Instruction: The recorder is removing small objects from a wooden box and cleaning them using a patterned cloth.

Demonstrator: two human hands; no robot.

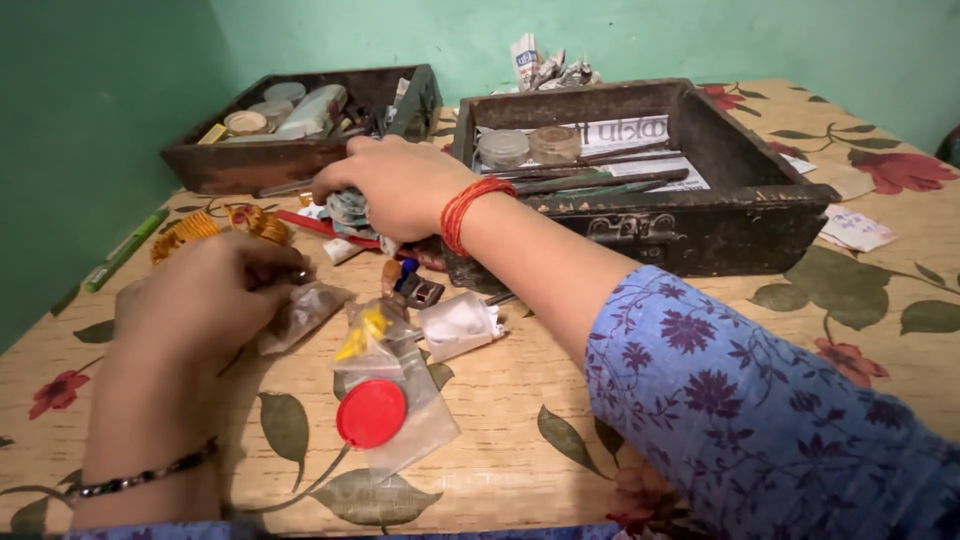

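Observation:
My left hand [205, 295] rests on the table with its fingers closed on a small clear plastic packet [300, 312]. My right hand [395, 185], with red thread around the wrist, reaches across and grips a small greyish round object [348, 208] among the clutter in front of the dark wooden box [700, 225]. Between the hands lie a red round lid [371, 413] on a clear bag, a yellow piece [362, 335] inside plastic, a white wrapped bundle [458, 325] and small dark parts [415, 290].
A second wooden box [250, 165] with jars and lids stands at the back left. Copper wire coils [185, 232] and a green pen [122, 250] lie at the left near the green wall. Paper slips [852, 228] lie right of the big box, which holds small jars and tools.

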